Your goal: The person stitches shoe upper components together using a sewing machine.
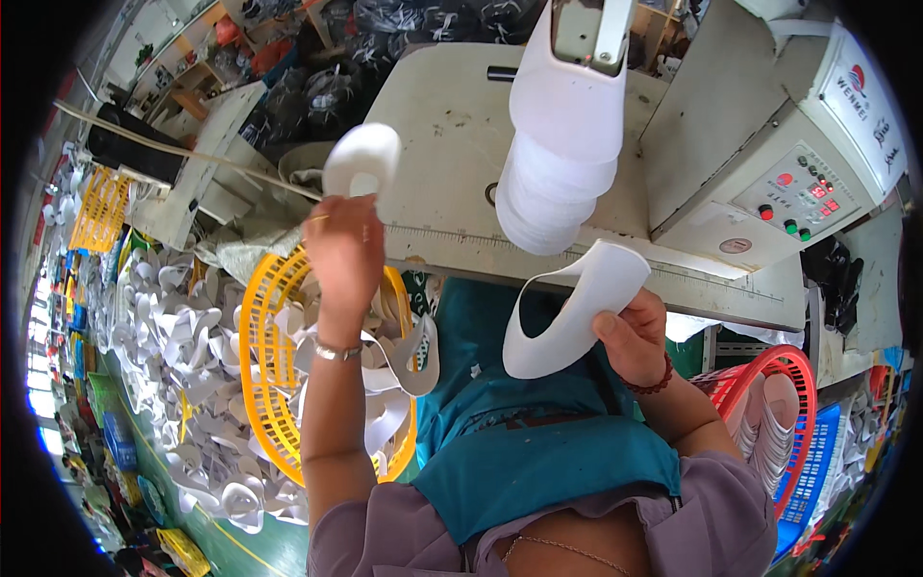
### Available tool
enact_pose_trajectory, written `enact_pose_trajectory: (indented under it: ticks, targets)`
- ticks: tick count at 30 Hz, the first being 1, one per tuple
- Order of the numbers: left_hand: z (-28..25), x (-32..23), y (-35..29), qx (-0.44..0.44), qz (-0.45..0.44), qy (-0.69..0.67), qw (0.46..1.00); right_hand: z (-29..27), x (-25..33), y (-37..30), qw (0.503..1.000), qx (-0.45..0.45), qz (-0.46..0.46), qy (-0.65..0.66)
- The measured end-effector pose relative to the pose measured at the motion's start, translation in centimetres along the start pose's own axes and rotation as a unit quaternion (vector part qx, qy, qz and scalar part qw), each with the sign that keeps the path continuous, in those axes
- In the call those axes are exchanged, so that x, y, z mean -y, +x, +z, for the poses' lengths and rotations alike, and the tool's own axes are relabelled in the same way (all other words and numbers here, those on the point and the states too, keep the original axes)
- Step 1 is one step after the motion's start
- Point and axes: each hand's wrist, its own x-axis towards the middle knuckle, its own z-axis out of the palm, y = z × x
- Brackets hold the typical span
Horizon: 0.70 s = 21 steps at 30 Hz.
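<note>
Nearest me is the person's teal apron (558,471), and just in front of it the right hand (636,337) has its grip closed, thumb on the near face, on a white curved piece (562,348) with a wide cut-out, held up before the worktop's front edge. The left hand (344,245), raised higher, grips the lower end of a second white curved piece (363,149) above the worktop's left side. Under that forearm stands a yellow plastic basket (256,356) of similar pieces; a red basket (806,404) with nested ones sits to the right. Beyond, on the pale worktop (423,125), overlapping white pieces (562,188) hang from a machine head (585,43) beside a control box (707,135). Black plastic bags (322,101) are heaped behind.
</note>
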Motion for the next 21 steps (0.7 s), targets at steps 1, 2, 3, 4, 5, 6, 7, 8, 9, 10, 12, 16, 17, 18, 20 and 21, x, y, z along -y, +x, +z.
enact_pose_trajectory:
  ticks: [1, 2, 3, 4, 5, 6, 7, 8, 9, 10, 12, 16, 17, 18, 20, 21]
  targets:
    - [1.7, 0.0, 0.1, 0.082, -0.002, 0.034, 0.996, 0.2, 0.5, 0.3, 1.0, 0.0, -0.008, -0.003]
    - [2.9, 0.2, -0.3, 0.076, 0.002, 0.035, 0.997, 0.4, 1.0, 0.6, 1.0, 0.01, -0.013, -0.021]
    - [4.1, 0.3, -0.8, 0.113, -0.001, 0.02, 0.993, 0.5, 1.5, 0.9, 0.999, 0.017, -0.017, -0.041]
    - [4.6, -0.1, -0.7, 0.151, -0.003, 0.004, 0.989, 0.3, 2.2, 1.2, 0.999, 0.013, -0.025, -0.047]
    - [4.8, -0.2, -0.5, 0.145, 0.003, 0.001, 0.989, 0.2, 2.8, 1.5, 0.997, 0.023, -0.024, -0.067]
    - [4.4, -0.4, -0.3, 0.121, 0.004, -0.018, 0.992, 0.2, 3.3, 1.7, 0.996, 0.032, -0.021, -0.085]
    - [3.9, -0.7, 0.0, 0.097, 0.003, -0.036, 0.995, 0.1, 3.7, 2.0, 0.996, 0.027, -0.025, -0.087]
    - [3.4, -0.9, 0.3, 0.079, 0.006, -0.048, 0.996, -0.1, 4.2, 2.3, 0.998, 0.056, 0.017, -0.032]
    - [2.3, -1.7, 1.0, 0.075, 0.012, -0.05, 0.996, -0.3, 4.6, 2.7, 0.995, 0.084, 0.058, 0.021]
    - [0.8, -2.8, 1.8, 0.073, 0.036, -0.134, 0.988, -0.4, 4.9, 2.9, 0.995, 0.08, 0.052, 0.018]
    - [-2.1, -5.5, 3.1, 0.124, 0.039, -0.369, 0.921, -0.7, 5.3, 3.5, 0.99, 0.082, 0.113, 0.012]
    - [-7.4, -10.0, 4.9, 0.28, -0.085, -0.725, 0.623, 2.2, 7.1, 6.4, 0.986, 0.099, 0.122, 0.061]
    - [-8.2, -10.2, 5.8, 0.325, -0.119, -0.757, 0.554, 2.3, 7.4, 6.8, 0.988, 0.094, 0.112, 0.054]
    - [-8.7, -10.1, 6.4, 0.368, -0.155, -0.78, 0.482, 2.2, 7.7, 7.2, 0.992, 0.093, 0.089, -0.008]
    - [-7.9, -9.8, 7.4, 0.374, -0.139, -0.798, 0.452, 2.3, 9.0, 8.4, 0.992, 0.088, 0.065, -0.063]
    - [-7.9, -9.8, 8.2, 0.378, -0.133, -0.814, 0.42, 1.8, 9.5, 9.2, 0.993, 0.084, 0.057, -0.066]
